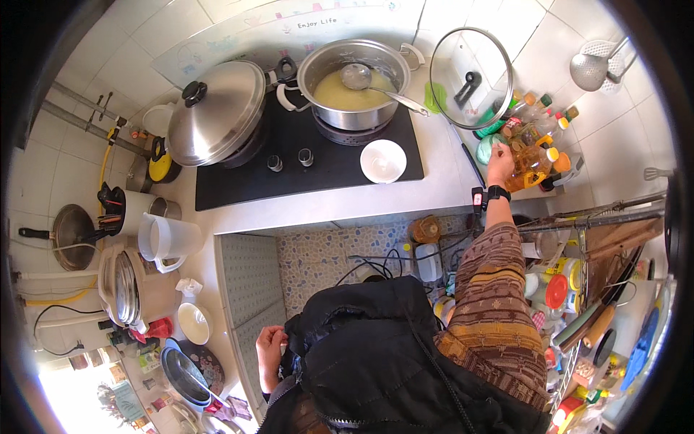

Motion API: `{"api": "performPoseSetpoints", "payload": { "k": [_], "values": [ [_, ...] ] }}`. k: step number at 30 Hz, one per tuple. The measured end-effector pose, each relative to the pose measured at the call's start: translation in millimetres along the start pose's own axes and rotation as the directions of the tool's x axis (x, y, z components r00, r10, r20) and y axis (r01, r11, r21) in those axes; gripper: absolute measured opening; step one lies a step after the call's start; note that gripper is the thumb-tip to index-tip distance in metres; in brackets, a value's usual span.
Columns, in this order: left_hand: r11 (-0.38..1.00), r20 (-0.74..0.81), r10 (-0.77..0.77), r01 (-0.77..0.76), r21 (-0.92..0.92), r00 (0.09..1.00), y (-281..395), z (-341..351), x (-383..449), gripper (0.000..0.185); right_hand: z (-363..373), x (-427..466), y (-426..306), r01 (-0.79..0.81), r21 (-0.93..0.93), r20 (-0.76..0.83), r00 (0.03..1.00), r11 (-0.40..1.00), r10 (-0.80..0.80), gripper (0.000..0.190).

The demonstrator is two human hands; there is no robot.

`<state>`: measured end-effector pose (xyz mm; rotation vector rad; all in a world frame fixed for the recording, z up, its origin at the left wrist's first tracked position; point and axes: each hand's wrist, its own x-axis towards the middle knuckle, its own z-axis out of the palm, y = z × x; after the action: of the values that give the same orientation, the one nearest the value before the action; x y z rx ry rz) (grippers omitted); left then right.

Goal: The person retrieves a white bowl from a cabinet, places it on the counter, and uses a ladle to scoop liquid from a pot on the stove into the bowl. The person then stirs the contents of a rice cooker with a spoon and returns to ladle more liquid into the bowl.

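My right hand [501, 161] reaches among the bottles at the counter's right end, its fingers on a round greenish container [490, 149]; how firmly they hold it cannot be told. An oil bottle with a yellow cap [531, 160] stands beside the hand. My left hand [269, 343] hangs near the black vest, fingers curled, with nothing visible in it. On the stove, a steel pot [355, 116] holds pale yellow liquid and a ladle [356, 77]. A white bowl [383, 161] sits on the cooktop's front right part. A glass lid [470, 54] leans upright against the wall.
A lidded wok [219, 119] occupies the left burner. A black-handled utensil [473, 164] lies left of the bottles. Along the left counter stand a plastic pitcher [176, 238], a cooker [157, 287] and a cream bowl [194, 323]. A crowded rack [572, 347] is at right.
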<state>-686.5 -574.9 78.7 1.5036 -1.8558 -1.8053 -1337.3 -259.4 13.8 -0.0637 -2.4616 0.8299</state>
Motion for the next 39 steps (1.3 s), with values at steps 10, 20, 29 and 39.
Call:
{"api": "performPoseSetpoints", "payload": {
  "k": [10,20,29,39],
  "values": [
    [0.993,0.027,0.000,-0.003,0.117,1.000,37.6,44.6,12.3,0.015,6.3,8.7,28.1,-0.145,0.272,0.012,0.989,0.951,0.148,0.018],
    [0.995,0.038,0.007,-0.011,0.095,0.999,42.6,47.1,19.0,0.016,6.5,-6.8,4.9,-0.386,0.815,0.130,0.849,0.432,0.512,0.022],
    [0.994,0.048,0.029,-0.034,0.101,0.998,42.1,40.0,23.7,0.015,-7.7,-16.9,2.0,-0.332,0.868,0.084,0.832,0.370,0.548,0.020],
    [0.990,0.061,0.063,-0.070,0.126,0.996,40.1,33.7,26.5,0.015,-15.6,-24.1,2.5,-0.348,0.882,0.124,0.822,0.318,0.556,0.020]
  ]
}}
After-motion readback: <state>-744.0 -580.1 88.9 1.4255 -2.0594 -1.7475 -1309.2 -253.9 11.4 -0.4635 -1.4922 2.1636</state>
